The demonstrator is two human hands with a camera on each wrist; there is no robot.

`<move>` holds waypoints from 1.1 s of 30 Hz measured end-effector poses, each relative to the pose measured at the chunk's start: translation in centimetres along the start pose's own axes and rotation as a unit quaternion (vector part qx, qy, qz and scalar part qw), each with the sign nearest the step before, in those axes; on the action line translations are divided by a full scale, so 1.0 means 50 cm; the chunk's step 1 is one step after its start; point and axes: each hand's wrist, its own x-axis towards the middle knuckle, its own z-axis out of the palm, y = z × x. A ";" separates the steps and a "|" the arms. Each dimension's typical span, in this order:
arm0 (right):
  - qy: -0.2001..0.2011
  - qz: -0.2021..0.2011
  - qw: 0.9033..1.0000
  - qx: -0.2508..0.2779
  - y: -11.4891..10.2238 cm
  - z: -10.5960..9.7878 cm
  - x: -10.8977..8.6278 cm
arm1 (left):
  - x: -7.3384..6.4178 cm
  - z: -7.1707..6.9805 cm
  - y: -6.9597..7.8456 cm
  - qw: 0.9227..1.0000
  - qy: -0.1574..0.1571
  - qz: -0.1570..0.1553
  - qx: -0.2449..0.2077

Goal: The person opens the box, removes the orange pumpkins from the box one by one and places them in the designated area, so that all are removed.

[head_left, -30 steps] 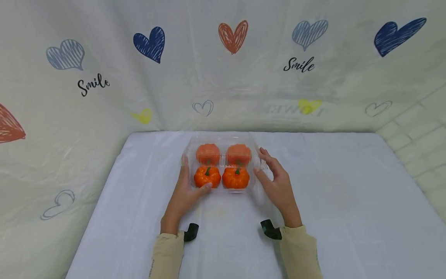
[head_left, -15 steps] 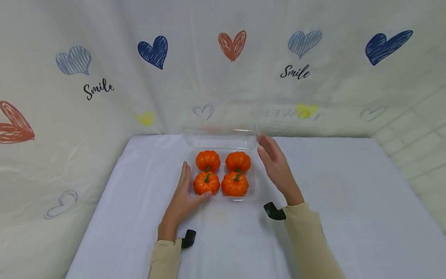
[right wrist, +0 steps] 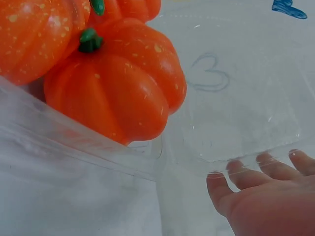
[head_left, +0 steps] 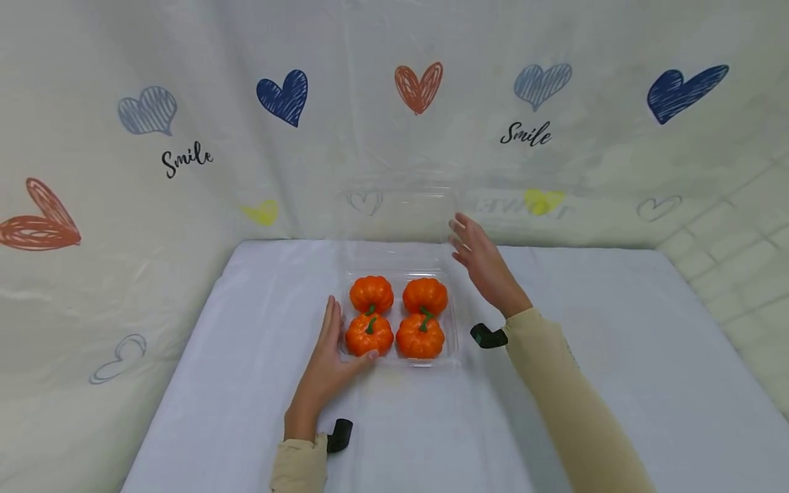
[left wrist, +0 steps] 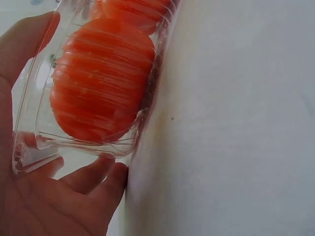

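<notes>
A clear plastic clamshell box (head_left: 420,363) stands on the table with its lid (head_left: 401,222) raised up at the back. Inside its base sit several small orange toy pumpkins (head_left: 420,337) with green stems, in two rows. My left hand (head_left: 328,366) holds the front left corner, thumb along the front rim and fingers along the left side. In the left wrist view, a pumpkin (left wrist: 103,81) shows through the box wall beside that hand. My right hand (head_left: 487,263) is at the lid's right edge, fingers extended; in the right wrist view its fingertips (right wrist: 235,166) overlap that edge.
A white cloth (head_left: 585,356) covers the table. Behind it hangs a pale curtain (head_left: 394,150) printed with hearts and "Smile" lettering, close behind the raised lid. A black wrist camera (head_left: 488,336) sticks out from the right sleeve, another black camera (head_left: 340,435) from the left.
The lid has swung from over the pumpkins up and back, uncovering them. My right hand has moved up and away along with it. My left hand has stayed at the box's corner.
</notes>
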 end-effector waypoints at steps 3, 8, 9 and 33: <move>0.000 0.034 0.998 0.054 0.005 -0.007 0.011 | -0.005 0.000 0.001 1.000 -0.005 -0.003 0.006; -0.003 0.067 0.994 0.089 0.027 -0.019 0.020 | -0.009 0.001 0.004 1.000 -0.016 -0.003 0.011; -0.004 0.072 0.993 0.092 0.032 -0.020 0.021 | -0.010 0.001 0.004 1.000 -0.017 -0.002 0.011; 0.013 0.159 0.983 0.087 0.124 -0.007 -0.020 | -0.022 0.005 0.005 1.000 -0.003 -0.006 0.016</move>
